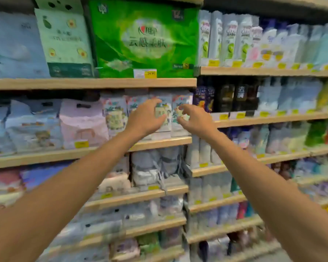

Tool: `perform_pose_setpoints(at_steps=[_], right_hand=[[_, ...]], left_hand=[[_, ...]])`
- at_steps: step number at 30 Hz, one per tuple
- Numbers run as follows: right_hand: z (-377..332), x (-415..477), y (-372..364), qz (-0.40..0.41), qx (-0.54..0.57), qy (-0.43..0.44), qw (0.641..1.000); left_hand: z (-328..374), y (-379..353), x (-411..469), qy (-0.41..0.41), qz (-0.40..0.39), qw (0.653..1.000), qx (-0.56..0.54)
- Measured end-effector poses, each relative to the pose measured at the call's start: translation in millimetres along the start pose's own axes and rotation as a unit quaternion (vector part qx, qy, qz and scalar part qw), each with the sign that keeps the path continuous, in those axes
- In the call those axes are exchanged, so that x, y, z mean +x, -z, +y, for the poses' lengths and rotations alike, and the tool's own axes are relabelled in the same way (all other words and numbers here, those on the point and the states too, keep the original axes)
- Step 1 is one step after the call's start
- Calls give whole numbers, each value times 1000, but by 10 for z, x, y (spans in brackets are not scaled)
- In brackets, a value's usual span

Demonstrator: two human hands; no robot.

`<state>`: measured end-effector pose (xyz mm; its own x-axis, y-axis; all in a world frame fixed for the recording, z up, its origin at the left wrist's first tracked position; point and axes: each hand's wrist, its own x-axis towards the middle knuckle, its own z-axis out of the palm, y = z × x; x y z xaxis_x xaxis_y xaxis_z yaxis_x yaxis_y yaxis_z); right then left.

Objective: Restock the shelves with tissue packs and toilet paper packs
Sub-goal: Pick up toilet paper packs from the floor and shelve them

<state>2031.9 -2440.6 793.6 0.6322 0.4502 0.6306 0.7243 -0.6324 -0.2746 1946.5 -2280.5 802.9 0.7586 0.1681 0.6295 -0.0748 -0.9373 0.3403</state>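
Both my arms reach up to the second wooden shelf [159, 141]. There a row of white tissue packs [115, 114] with teal and yellow pictures stands upright. My left hand [145, 118] is in front of one pack [164, 112], fingers curved around its left edge and top. My right hand [192, 118] hovers before the rightmost pack [178, 103] with fingers loosely curled; whether it touches the pack I cannot tell. A big green toilet paper pack [144, 38] stands on the shelf above.
A pink pack [81, 121] and pale blue packs [32, 125] fill the same shelf to the left. An avocado-print pack [64, 40] stands beside the green one. Bottles [254, 40] fill the right-hand bay. Lower shelves hold more soft packs [151, 167].
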Motion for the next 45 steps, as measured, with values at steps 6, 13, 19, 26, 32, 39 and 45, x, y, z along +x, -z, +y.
perform_pose_setpoints(at_steps=[6,13,19,26,32,39,45], right_hand=[[926,-1496,-87,-111,-3,-87,990],[1902,-3063,-69,-178,22,-243,953],[2492,-4516,-265,-212,36,-424,880],[2752,-6045,-811,-219,61,-610,759],[3019,-7286,-1800,-183,84,-721,663],[3481,-8792,-3162,-175,98,-784,587],[4060,-9958,-4204,-143,51,-816,558]], left_hand=[[641,-1224,-988,18,-175,984,3],[1241,-2462,-1845,-3,-359,933,-19],[1663,-3582,-2763,-41,-497,865,-52],[1683,-4684,-4045,1,-617,784,-71],[1369,-5786,-5230,133,-665,730,-84],[779,-7164,-6662,193,-668,714,-79],[338,-8437,-7724,168,-650,740,-30]])
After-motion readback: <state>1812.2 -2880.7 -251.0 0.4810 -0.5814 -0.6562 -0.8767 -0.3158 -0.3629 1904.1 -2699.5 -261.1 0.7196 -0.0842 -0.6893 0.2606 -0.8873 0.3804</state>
